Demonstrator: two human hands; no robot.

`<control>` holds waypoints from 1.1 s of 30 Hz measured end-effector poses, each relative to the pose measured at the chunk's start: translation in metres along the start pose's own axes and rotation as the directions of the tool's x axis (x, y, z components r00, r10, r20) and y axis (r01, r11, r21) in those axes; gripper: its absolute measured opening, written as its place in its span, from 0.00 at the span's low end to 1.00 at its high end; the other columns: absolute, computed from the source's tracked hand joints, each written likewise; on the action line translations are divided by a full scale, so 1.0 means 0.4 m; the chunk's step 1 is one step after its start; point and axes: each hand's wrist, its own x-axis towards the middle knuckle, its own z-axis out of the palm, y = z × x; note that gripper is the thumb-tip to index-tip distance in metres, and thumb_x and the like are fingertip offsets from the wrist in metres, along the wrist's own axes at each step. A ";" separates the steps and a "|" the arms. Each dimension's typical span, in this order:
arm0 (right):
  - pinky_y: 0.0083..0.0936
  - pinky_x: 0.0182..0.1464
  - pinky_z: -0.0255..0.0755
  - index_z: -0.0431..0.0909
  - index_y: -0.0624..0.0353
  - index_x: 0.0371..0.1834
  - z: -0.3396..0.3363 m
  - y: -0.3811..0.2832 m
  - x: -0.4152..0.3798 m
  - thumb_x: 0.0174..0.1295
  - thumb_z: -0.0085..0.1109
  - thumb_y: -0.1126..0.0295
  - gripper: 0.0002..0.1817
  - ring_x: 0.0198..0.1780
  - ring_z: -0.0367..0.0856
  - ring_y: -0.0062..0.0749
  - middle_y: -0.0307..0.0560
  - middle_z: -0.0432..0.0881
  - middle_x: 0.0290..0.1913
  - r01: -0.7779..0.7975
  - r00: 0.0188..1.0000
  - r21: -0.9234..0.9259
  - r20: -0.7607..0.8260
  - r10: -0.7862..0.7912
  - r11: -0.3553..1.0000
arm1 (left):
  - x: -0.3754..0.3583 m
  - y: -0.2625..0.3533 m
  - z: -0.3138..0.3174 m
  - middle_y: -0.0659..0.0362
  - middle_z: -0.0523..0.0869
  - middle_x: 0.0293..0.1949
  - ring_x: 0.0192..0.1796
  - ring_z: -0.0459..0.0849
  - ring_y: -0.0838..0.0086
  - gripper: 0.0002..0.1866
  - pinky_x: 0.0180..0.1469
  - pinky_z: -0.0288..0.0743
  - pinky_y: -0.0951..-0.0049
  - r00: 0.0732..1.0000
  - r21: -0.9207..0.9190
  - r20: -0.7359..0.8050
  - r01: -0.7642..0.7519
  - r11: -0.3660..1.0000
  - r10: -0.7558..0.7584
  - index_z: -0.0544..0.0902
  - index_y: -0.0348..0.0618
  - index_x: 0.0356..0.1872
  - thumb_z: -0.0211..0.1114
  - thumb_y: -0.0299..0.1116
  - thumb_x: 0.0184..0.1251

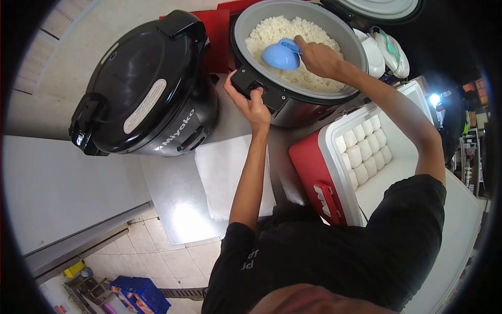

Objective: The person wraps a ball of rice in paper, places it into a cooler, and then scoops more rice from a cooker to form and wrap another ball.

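Observation:
My right hand (321, 58) is closed round the handle of a light-blue plastic cup (280, 56), which is tilted over the cooked white rice (314, 34). The rice lies in the grey inner pot of an uncovered rice cooker (303, 106). On the cooker's near side, the fingers of my left hand (253, 109) wrap round its black side handle (244, 79). Whether the cup has rice inside cannot be seen from here.
A lidded black Miyako rice cooker (144, 78) stands to the left. White paper sheets (222, 172) lie on the metal table (178, 193). At right, a red-and-white cooler box (308, 157) holds several white wrapped bundles (366, 146) in rows. White containers (392, 52) stand behind it.

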 end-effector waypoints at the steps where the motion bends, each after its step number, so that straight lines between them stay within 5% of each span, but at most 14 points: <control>1: 0.46 0.32 0.74 0.69 0.69 0.41 0.009 0.030 0.009 0.53 0.49 0.70 0.15 0.28 0.80 0.56 0.68 0.78 0.27 -0.003 1.000 -0.005 -0.010 0.003 1.000 | 0.007 -0.004 0.005 0.51 0.72 0.48 0.49 0.72 0.67 0.28 0.58 0.64 0.70 0.999 0.032 -0.004 -0.031 0.999 0.031 0.67 0.36 0.56 0.52 0.24 0.46; 3: 0.37 0.25 0.71 0.67 0.64 0.43 0.042 0.113 0.016 0.58 0.49 0.67 0.14 0.20 0.75 0.38 0.51 0.74 0.21 -0.210 0.958 0.232 0.241 0.153 0.950 | 0.010 0.001 0.007 0.51 0.72 0.47 0.47 0.72 0.68 0.28 0.55 0.65 0.71 0.999 -0.005 0.006 -0.031 0.999 0.032 0.66 0.36 0.56 0.52 0.23 0.46; 4: 0.37 0.25 0.71 0.67 0.64 0.43 0.030 0.106 0.012 0.58 0.49 0.67 0.14 0.20 0.75 0.38 0.51 0.74 0.21 -0.212 0.958 0.228 0.243 0.155 0.950 | 0.008 0.003 0.007 0.52 0.71 0.47 0.46 0.72 0.69 0.28 0.52 0.67 0.73 0.999 -0.033 0.011 -0.029 0.999 0.030 0.66 0.36 0.56 0.51 0.22 0.46; 6: 0.28 0.21 0.67 0.68 0.63 0.41 -0.006 0.044 0.001 0.57 0.50 0.66 0.13 0.20 0.69 0.27 0.43 0.70 0.23 -0.522 0.745 0.369 0.636 0.201 0.769 | 0.006 0.017 0.013 0.52 0.71 0.47 0.46 0.72 0.69 0.28 0.53 0.67 0.73 1.000 -0.048 0.002 0.004 0.999 -0.004 0.66 0.36 0.56 0.51 0.22 0.46; 9: 0.20 0.20 0.64 0.68 0.61 0.40 -0.035 -0.036 -0.003 0.56 0.51 0.65 0.13 0.21 0.65 0.21 0.38 0.67 0.26 -0.543 0.721 0.388 0.670 0.177 0.744 | 0.003 0.025 0.014 0.52 0.71 0.47 0.46 0.72 0.69 0.28 0.54 0.67 0.72 1.000 -0.053 -0.001 0.031 0.998 -0.031 0.66 0.36 0.56 0.51 0.22 0.46; 17: 0.22 0.19 0.65 0.67 0.61 0.41 -0.076 -0.077 -0.009 0.57 0.51 0.67 0.13 0.22 0.68 0.21 0.39 0.67 0.26 -0.498 0.721 0.384 0.682 0.125 0.777 | 0.007 0.003 0.012 0.52 0.71 0.46 0.46 0.72 0.68 0.29 0.55 0.66 0.71 1.000 -0.074 -0.014 -0.017 0.997 0.016 0.66 0.35 0.55 0.52 0.23 0.45; 23: 0.15 0.12 0.54 0.68 0.59 0.39 -0.113 -0.025 0.001 0.55 0.54 0.71 0.10 0.15 0.59 0.13 0.32 0.63 0.19 -0.523 0.660 0.449 0.751 0.011 0.724 | 0.014 0.010 0.015 0.52 0.72 0.45 0.45 0.72 0.67 0.28 0.54 0.66 0.70 0.999 -0.049 0.001 -0.040 0.998 0.040 0.67 0.35 0.54 0.52 0.23 0.45; 26: 0.08 0.09 0.43 0.68 0.54 0.30 -0.125 0.023 0.008 0.58 0.54 0.71 0.05 0.12 0.51 0.05 0.25 0.59 0.18 -0.757 0.475 0.468 0.873 -0.108 0.456 | 0.006 0.010 0.014 0.52 0.72 0.45 0.45 0.72 0.68 0.28 0.53 0.66 0.70 1.000 -0.032 -0.001 -0.023 0.999 0.023 0.67 0.34 0.54 0.52 0.24 0.45; 29: 0.07 0.09 0.46 0.68 0.53 0.25 -0.148 0.015 0.020 0.63 0.53 0.68 0.09 0.12 0.51 0.04 0.25 0.60 0.16 -0.829 0.439 0.487 0.871 -0.219 0.275 | 0.009 0.009 0.011 0.51 0.73 0.47 0.48 0.72 0.67 0.25 0.58 0.65 0.68 1.000 -0.020 0.016 -0.014 1.000 0.015 0.68 0.35 0.53 0.52 0.24 0.48; 31: 0.07 0.09 0.47 0.69 0.56 0.31 -0.170 -0.003 0.037 0.64 0.49 0.68 0.05 0.12 0.54 0.05 0.27 0.61 0.19 -0.800 0.550 0.584 0.805 -0.222 0.136 | 0.006 0.007 0.006 0.50 0.73 0.47 0.50 0.72 0.65 0.25 0.60 0.62 0.66 0.998 0.072 0.020 -0.054 0.996 0.053 0.68 0.36 0.53 0.51 0.24 0.47; 32: 0.08 0.10 0.51 0.70 0.58 0.33 -0.190 -0.010 0.053 0.65 0.47 0.68 0.06 0.13 0.56 0.07 0.29 0.63 0.20 -0.768 0.610 0.636 0.762 -0.218 0.078 | 0.011 0.002 -0.005 0.48 0.71 0.51 0.54 0.70 0.63 0.25 0.62 0.59 0.64 0.996 0.106 0.081 -0.054 0.993 0.045 0.66 0.35 0.57 0.55 0.31 0.58; 33: 0.08 0.10 0.51 0.70 0.58 0.33 -0.214 -0.014 0.066 0.65 0.47 0.68 0.06 0.13 0.56 0.07 0.29 0.63 0.20 -0.771 0.609 0.634 0.763 -0.214 0.067 | 0.022 -0.006 -0.016 0.48 0.71 0.51 0.54 0.70 0.63 0.25 0.62 0.59 0.64 0.995 0.107 0.090 -0.046 0.993 0.036 0.66 0.35 0.57 0.55 0.31 0.58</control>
